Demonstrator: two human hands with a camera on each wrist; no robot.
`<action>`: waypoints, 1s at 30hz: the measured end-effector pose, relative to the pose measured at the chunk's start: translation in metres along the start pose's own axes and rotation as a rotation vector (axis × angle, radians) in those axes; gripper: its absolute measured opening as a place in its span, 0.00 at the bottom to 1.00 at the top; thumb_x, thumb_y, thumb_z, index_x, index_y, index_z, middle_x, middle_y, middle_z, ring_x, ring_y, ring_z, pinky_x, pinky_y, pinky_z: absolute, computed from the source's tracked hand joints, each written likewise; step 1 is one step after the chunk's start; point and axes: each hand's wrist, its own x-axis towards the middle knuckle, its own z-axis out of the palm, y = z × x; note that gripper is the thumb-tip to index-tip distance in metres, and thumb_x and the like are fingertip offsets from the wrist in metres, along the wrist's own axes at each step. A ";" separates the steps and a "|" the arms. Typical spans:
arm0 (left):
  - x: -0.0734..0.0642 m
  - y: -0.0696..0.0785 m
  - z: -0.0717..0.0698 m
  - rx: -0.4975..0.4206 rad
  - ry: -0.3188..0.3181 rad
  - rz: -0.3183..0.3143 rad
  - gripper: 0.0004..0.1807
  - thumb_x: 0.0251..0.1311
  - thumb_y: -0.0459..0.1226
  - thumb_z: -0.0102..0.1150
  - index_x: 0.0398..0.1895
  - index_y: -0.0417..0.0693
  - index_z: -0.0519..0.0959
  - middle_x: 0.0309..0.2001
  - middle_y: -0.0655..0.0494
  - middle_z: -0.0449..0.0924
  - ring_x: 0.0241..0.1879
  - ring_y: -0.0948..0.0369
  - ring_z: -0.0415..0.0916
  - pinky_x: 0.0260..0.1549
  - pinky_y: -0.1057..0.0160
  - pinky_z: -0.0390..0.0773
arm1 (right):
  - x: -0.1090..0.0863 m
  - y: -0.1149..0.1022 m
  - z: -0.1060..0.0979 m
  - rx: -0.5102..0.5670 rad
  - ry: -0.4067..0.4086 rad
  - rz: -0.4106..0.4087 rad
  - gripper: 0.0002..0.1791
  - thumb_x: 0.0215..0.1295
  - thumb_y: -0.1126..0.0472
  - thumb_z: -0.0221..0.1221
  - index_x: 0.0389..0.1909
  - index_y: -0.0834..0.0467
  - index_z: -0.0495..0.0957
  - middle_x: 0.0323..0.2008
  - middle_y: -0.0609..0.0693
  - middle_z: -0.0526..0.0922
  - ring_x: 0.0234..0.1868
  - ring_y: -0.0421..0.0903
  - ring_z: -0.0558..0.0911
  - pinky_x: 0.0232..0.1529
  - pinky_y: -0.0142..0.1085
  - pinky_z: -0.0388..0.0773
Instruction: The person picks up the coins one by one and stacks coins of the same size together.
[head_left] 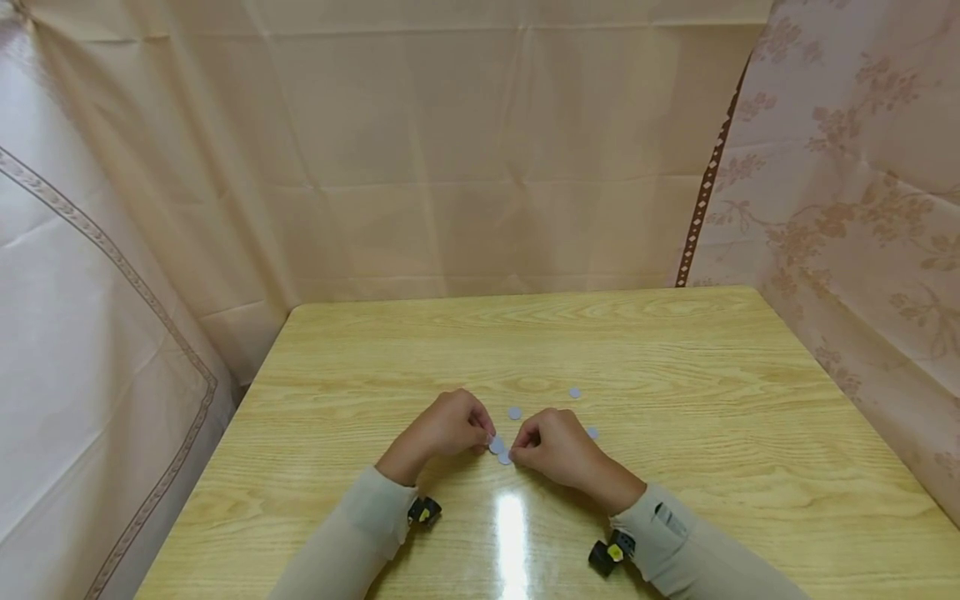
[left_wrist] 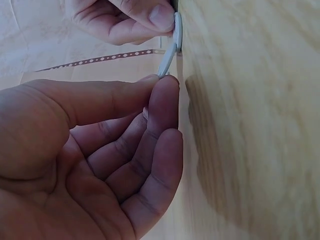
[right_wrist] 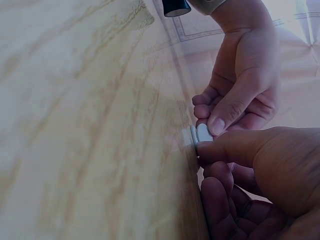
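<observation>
Between thumb and index finger my left hand (head_left: 454, 423) pinches a thin pale grey disc (head_left: 497, 445) by its edge. That disc leans at a tilt, its far end against a second grey disc (head_left: 504, 458) lying low at the tabletop. My right hand (head_left: 558, 450) holds the second disc at its right edge with thumb and fingertip. In the left wrist view the tilted disc (left_wrist: 166, 64) and the flatter one (left_wrist: 178, 32) meet between the two hands. The right wrist view has both discs side by side, with the left hand (right_wrist: 240, 95) beyond them.
Three more grey discs lie apart on the wood-grain table (head_left: 360, 358): one behind the hands (head_left: 514, 412), one farther back (head_left: 574, 392), and one beside the right hand (head_left: 592, 433). Beige cloth (head_left: 480, 167) hangs behind the table, with patterned cloth at the right.
</observation>
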 end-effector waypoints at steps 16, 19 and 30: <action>-0.001 0.005 0.003 0.022 -0.017 -0.004 0.07 0.62 0.31 0.69 0.25 0.46 0.87 0.24 0.56 0.87 0.24 0.63 0.79 0.25 0.65 0.75 | 0.002 0.001 -0.002 -0.003 -0.025 -0.006 0.09 0.64 0.59 0.69 0.23 0.48 0.88 0.19 0.35 0.81 0.18 0.34 0.74 0.20 0.29 0.71; -0.003 0.006 0.004 0.015 -0.024 -0.012 0.07 0.62 0.30 0.68 0.25 0.46 0.87 0.25 0.55 0.87 0.24 0.63 0.77 0.25 0.65 0.74 | 0.002 0.002 -0.005 0.001 -0.048 -0.020 0.07 0.62 0.62 0.68 0.25 0.48 0.88 0.20 0.35 0.82 0.19 0.33 0.74 0.23 0.29 0.73; -0.007 0.011 0.007 0.053 -0.007 -0.002 0.08 0.61 0.30 0.68 0.24 0.46 0.87 0.24 0.56 0.87 0.25 0.64 0.78 0.26 0.65 0.75 | 0.000 0.000 -0.007 0.012 -0.076 -0.036 0.05 0.57 0.64 0.70 0.28 0.51 0.87 0.22 0.37 0.83 0.23 0.35 0.78 0.27 0.30 0.77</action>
